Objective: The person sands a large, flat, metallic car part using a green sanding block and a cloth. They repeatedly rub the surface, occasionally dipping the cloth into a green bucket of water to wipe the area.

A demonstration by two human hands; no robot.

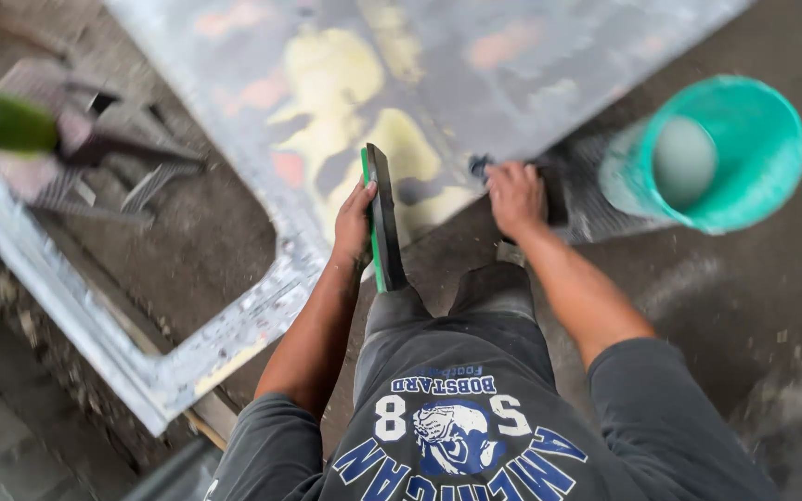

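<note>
Fingers: the left hand (355,223) has its fingers (367,190) clasped along the edge of a flat block (384,218), dark with a green side, held on edge against the panel; the right hand (515,195) presses its fingers down on a dark pad (549,190), which looks like a sanding sheet, though it is blurred.
Far left: a blurred green and white thing (6,121) above a grey grate (95,148).
Panel: a grey metal panel (475,56) with yellow and pink filler patches; both hands sit at its near edge.
Right: a teal bucket (763,186) on the floor (772,306), just beside the right hand.
Doing it well: I judge flat, even pressure on the pad matters, with the block kept square to the panel's edge.
</note>
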